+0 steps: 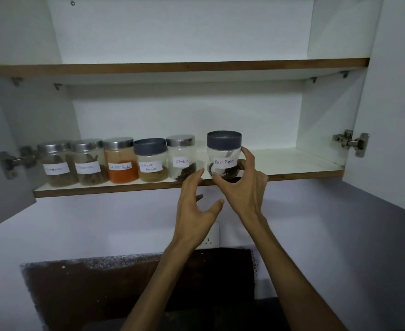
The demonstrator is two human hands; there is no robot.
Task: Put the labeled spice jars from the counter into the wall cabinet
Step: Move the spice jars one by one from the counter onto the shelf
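The open wall cabinet has a lower shelf (292, 163) carrying a row of labeled spice jars. From the left stand two steel-lidded jars of brown spice (58, 163), a red chilli powder jar (120, 161), a coriander powder jar (151, 161) and a cloves jar (182, 158). The grey-lidded black pepper jar (224, 151) stands near the shelf's front edge. My right hand (242, 187) curls around its lower right side, fingers touching the glass. My left hand (196, 206) is spread open just below the shelf edge, fingertips close to the jar's left side.
The upper shelf (180, 66) holds nothing visible. Cabinet doors hang open at both sides, with metal hinges (351, 142) on the right and left. The lower shelf is bare to the right of the pepper jar. A dark counter (101, 295) lies below.
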